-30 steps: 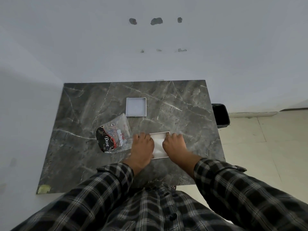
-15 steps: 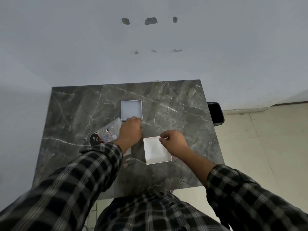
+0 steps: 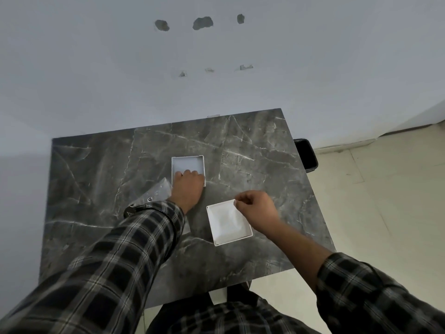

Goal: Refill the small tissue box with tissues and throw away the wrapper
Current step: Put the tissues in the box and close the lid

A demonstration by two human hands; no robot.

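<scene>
A small white square tissue box lies open on the dark marble table, with white tissues inside it. My right hand pinches its far right corner. Farther back lies the empty other half of the box, open side up. My left hand reaches over this half's near edge, fingers curled onto it. The clear plastic wrapper lies on the table to the left, mostly hidden under my left forearm.
A black waste bin stands on the floor just past the table's right edge. A white wall runs behind and to the left of the table. Pale floor tiles lie to the right.
My left hand left the tissue box and moved forward onto the empty box half. My right hand stays at the tissue box, now uncovered, pinching its far corner. The camera tilted left.
</scene>
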